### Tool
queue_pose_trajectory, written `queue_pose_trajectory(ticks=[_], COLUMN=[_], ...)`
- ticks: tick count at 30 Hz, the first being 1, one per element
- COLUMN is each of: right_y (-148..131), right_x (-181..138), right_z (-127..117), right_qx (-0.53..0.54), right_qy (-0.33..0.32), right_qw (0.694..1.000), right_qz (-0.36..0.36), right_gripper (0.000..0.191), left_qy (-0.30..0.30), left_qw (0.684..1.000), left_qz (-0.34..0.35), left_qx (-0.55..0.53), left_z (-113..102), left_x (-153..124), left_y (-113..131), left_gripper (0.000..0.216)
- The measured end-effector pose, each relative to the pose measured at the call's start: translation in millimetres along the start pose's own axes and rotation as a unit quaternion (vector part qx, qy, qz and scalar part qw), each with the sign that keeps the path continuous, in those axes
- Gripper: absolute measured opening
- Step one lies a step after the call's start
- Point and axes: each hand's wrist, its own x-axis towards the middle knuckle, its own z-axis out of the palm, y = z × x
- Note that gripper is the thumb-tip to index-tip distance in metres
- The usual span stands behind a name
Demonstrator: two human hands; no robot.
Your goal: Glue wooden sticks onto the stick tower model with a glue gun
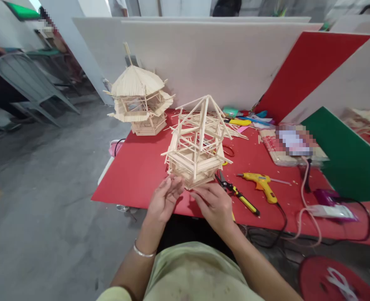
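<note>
An open framework stick house model (200, 154) stands on the red table in front of me, its peaked roof made of bare sticks. My left hand (168, 194) is palm up at the model's lower front left, fingers loosely apart by its base. At the front corner of that base, my right hand (214, 205) has its thumb and fingers pinched together against the bottom edge. Whether a small stick is between those fingers is too small to see. Behind and to the left stands a second stick house (139, 102) with a thatch-like covered roof.
Right of the model lie black-and-yellow cutting pliers (240, 196) and a yellow glue gun (262, 184) with its cord. Loose sticks (210, 121) and a yellow cutter (239, 122) are behind it. A phone (293, 141) rests on packages at right. White boards (219, 62) rise at the back.
</note>
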Motion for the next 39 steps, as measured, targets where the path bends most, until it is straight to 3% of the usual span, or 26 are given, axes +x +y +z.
queue_pose_trajectory(ticks=[3,6,11,14,19,21,26,30,32,36,39], right_y=[-16.4,-21.2,-25.8,-30.9,-32.6,-30.1,-22.2,-19.2,-19.5,-23.7,-30.5], right_x=[6.2,10.0,6.8,5.1,5.9,4.4,-5.2,-15.8,-20.4,-26.0,-29.4], right_z=[12.4,20.7,23.4,15.9,-0.2,-2.3,-0.8,3.8,8.4,19.9,29.3], right_qx=[-0.014,-0.022,0.024,0.048,-0.052,-0.074,-0.075,-0.049,-0.059,-0.123,-0.134], right_qy=[0.016,0.022,-0.002,-0.035,-0.132,-0.139,-0.139,-0.172,-0.175,-0.177,-0.182], right_qw=[1.0,0.999,0.997,0.998,0.989,0.987,0.986,0.982,0.982,0.976,0.974], right_qz=[0.011,0.029,0.068,0.032,-0.034,-0.032,-0.054,-0.055,-0.039,-0.026,-0.025], right_gripper=[0.028,0.023,0.011,0.013,0.019,0.02,0.029,0.021,0.018,0.037,0.031], left_qy=[-0.023,-0.052,-0.049,-0.053,-0.073,-0.079,-0.034,-0.018,-0.023,-0.009,0.01], left_qw=[0.997,0.993,0.993,0.996,0.995,0.994,0.999,0.995,0.99,0.983,0.983], left_qz=[-0.057,-0.088,-0.076,-0.054,-0.058,-0.064,0.018,0.08,0.101,0.112,0.127], left_qx=[-0.037,-0.059,-0.08,-0.057,-0.023,-0.034,-0.014,0.055,0.097,0.146,0.129], left_z=[-0.8,-4.4,-5.3,-6.1,-12.3,-13.3,-16.1,-22.5,-26.1,-37.3,-50.6], left_x=[-12.9,-23.4,-32.9,-34.0,-33.4,-33.7,-31.2,-29.8,-30.8,-30.9,-26.8], left_y=[-3.5,-7.8,-12.4,-15.0,-19.3,-19.9,-17.7,-15.5,-15.2,-14.9,-13.1], left_gripper=[0.02,0.024,0.025,0.023,0.025,0.027,0.037,0.037,0.037,0.043,0.051])
